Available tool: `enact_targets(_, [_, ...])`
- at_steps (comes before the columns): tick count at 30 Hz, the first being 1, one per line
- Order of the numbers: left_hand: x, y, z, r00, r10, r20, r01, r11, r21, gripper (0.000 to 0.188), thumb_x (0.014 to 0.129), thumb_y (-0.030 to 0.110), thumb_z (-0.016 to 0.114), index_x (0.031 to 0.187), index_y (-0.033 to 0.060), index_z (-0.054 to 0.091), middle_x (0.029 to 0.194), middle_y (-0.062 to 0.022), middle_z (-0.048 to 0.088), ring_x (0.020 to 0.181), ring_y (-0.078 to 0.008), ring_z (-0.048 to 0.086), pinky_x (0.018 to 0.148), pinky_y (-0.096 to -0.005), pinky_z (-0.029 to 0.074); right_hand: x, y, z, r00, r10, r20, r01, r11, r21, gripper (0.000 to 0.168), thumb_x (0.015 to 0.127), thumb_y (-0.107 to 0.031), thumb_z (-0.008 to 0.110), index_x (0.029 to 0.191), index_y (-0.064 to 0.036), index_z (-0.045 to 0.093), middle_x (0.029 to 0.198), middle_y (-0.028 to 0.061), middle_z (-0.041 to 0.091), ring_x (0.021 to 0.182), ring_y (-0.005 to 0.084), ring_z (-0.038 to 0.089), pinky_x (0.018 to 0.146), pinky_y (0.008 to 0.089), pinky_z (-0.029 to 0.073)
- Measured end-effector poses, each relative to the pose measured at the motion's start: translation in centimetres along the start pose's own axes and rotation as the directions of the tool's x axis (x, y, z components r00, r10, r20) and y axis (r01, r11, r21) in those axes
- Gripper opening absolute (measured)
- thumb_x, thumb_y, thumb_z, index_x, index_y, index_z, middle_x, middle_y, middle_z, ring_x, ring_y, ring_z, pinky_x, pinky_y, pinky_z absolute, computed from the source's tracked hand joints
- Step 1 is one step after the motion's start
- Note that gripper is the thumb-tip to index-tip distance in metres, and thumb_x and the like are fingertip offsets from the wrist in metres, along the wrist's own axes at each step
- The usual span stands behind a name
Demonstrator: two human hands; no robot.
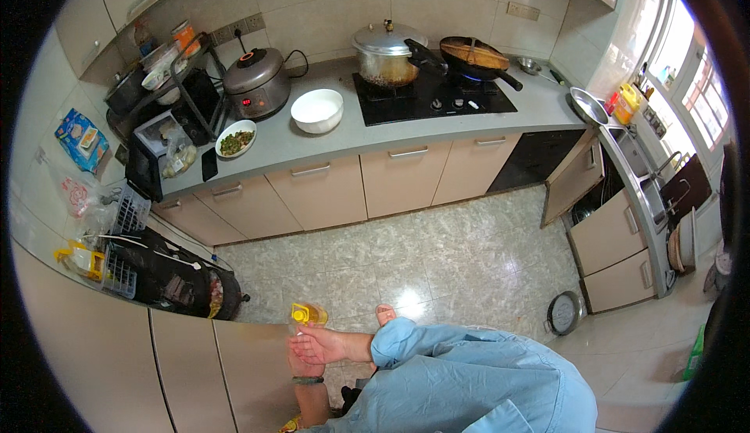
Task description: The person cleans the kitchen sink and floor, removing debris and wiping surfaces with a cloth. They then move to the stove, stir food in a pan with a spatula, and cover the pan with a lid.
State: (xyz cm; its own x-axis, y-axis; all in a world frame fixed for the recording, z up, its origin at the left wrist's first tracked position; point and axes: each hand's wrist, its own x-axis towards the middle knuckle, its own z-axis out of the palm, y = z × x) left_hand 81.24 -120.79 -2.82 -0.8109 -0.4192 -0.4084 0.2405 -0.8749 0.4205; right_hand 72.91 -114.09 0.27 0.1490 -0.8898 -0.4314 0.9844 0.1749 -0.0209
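Observation:
My right hand (321, 346), reaching out of a rolled blue sleeve, shows its palm with the fingers bent inward. Under and against it is my left hand (306, 367), mostly covered, with a dark bracelet at its wrist. Both are beside the edge of a beige panelled front (255, 362). A small white spot shows at the right fingers, too small to name. Just beyond the right hand is an oil bottle (316, 314) with a yellow cap; whether they touch is unclear. What either hand holds is hidden.
Along the counter (328, 154) are a rice cooker (258, 84), a white bowl (317, 112), a plate of chopped food (237, 140), a pressure cooker (387, 58) and a wok (471, 66) over a lit burner. One cabinet door (577, 184) stands ajar. A round pan (564, 313) rests low at right.

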Motion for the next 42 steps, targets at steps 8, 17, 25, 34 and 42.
enact_targets(8, [1.3,-0.3,-8.5,0.849,-0.185,0.495,0.312,0.931,-0.188,0.03,0.088,0.031,0.04,0.1,0.0088,0.056,0.094,-0.0069,0.061,0.086,-0.019,0.058,0.08,-0.032,0.046,0.5,0.1,-1.4,0.995,-0.077,-0.068,0.021,0.798,-0.602,0.039,0.087,-0.045,0.04,0.079,-0.009,0.052,0.068,-0.0007,0.054,0.059,0.0078,0.051,0.051,0.0207,0.043])
enact_targets(17, [-2.8,-2.9,0.7,0.933,-0.277,-0.228,0.23,0.95,-0.212,0.029,0.086,0.03,0.045,0.105,0.0095,0.052,0.104,-0.007,0.057,0.098,-0.0199,0.053,0.085,-0.0339,0.041,0.5,-1.9,-0.5,0.503,-0.651,0.569,0.219,-0.54,-0.813,0.026,0.083,-0.03,0.048,0.085,-0.005,0.054,0.083,0.0138,0.058,0.078,0.0315,0.056,0.066,0.0348,0.045])
enact_targets(25, [-3.3,-4.0,10.7,0.965,-0.247,0.085,0.259,0.947,-0.189,0.033,0.086,0.029,0.043,0.109,0.0069,0.051,0.11,-0.0082,0.054,0.106,-0.0219,0.048,0.093,-0.0367,0.034,7.7,6.1,-8.4,0.136,-0.884,0.448,-0.003,-0.453,-0.892,0.045,0.084,-0.044,0.037,0.113,-0.012,0.048,0.116,0.0112,0.048,0.111,0.0316,0.041,0.091,0.0472,0.03])
enact_targets(34, [-2.6,-7.1,6.8,0.969,-0.238,-0.066,0.225,0.961,-0.16,0.033,0.086,0.028,0.043,0.109,0.0066,0.051,0.112,-0.0083,0.052,0.108,-0.0215,0.046,0.094,-0.0377,0.034,-2.3,-3.2,-2.8,0.614,-0.536,0.579,0.108,-0.669,-0.735,0.043,0.082,-0.034,0.046,0.116,-0.009,0.046,0.125,0.0107,0.04,0.118,0.0309,0.033,0.097,0.0482,0.024])
enact_targets(42, [6.4,-16.5,14.7,0.957,-0.262,-0.127,0.284,0.937,0.201,0.026,0.081,0.004,0.051,0.107,0.0022,0.049,0.102,-0.0073,0.054,0.087,-0.017,0.052,0.079,-0.0315,0.042,-17.9,-16.9,-9.6,0.462,-0.686,0.562,-0.013,-0.638,-0.77,0.037,0.079,-0.025,0.053,0.112,-0.009,0.049,0.113,0.0127,0.05,0.108,0.0309,0.043,0.092,0.0412,0.033])
